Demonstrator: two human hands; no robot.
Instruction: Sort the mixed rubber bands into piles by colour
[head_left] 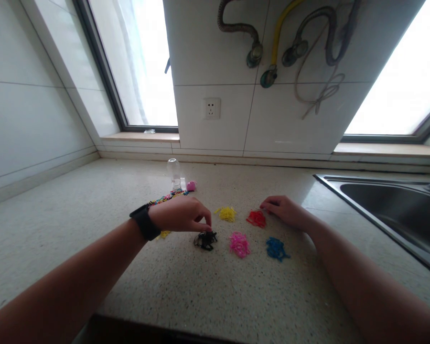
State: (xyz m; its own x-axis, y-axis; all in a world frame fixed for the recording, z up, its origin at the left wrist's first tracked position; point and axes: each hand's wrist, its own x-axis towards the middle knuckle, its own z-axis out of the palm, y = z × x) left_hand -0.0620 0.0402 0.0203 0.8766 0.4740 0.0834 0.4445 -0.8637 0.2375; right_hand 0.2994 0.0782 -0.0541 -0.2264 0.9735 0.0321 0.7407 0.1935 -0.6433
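My left hand [186, 215], with a black watch on its wrist, reaches in from the left. Its thumb and fingertips are pinched together at the top of a pile of small black rubber bands [205, 241]; what is between them is hidden. Just beyond the red rubber bands [256, 219], my right hand [281, 209] rests low over the counter with its fingers drawn together. Between the hands lie yellow rubber bands [226, 213] and pink rubber bands [239, 245]. Blue rubber bands [276, 249] form a pile nearer me, on the right.
Behind my left hand, a clear bottle [173, 173] stands beside a small pink object [191, 186]. Mixed-colour bands [165, 198] and another yellow pile [164, 234] are partly hidden by that hand. A steel sink [365, 200] is set into the speckled counter [200, 296] at right.
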